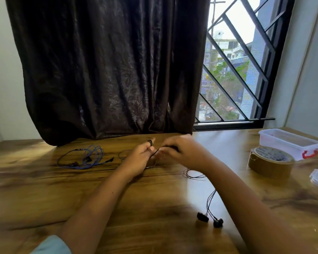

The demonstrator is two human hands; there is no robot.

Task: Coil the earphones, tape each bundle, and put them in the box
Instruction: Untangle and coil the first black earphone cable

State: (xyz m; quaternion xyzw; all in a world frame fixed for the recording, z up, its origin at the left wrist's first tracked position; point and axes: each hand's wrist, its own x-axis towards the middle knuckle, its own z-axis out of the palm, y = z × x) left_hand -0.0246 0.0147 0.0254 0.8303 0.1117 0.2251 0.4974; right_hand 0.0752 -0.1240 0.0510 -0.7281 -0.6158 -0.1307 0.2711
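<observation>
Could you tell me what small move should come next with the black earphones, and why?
Probably the right hand should wind a loop onto the left hand: both pinch the black cable, but its slack and earbuds lie loose on the table.

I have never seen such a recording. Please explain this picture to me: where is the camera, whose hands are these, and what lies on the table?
There is no machine here. A person wears one camera on the head, so you look down along that person's own arms. The left hand and the right hand both hold the thin cable of the black earphones; its two earbuds lie on the wooden table beside the right forearm. The blue earphones lie loose farther left. At the right stand a roll of brown tape and a clear plastic box with a red latch.
</observation>
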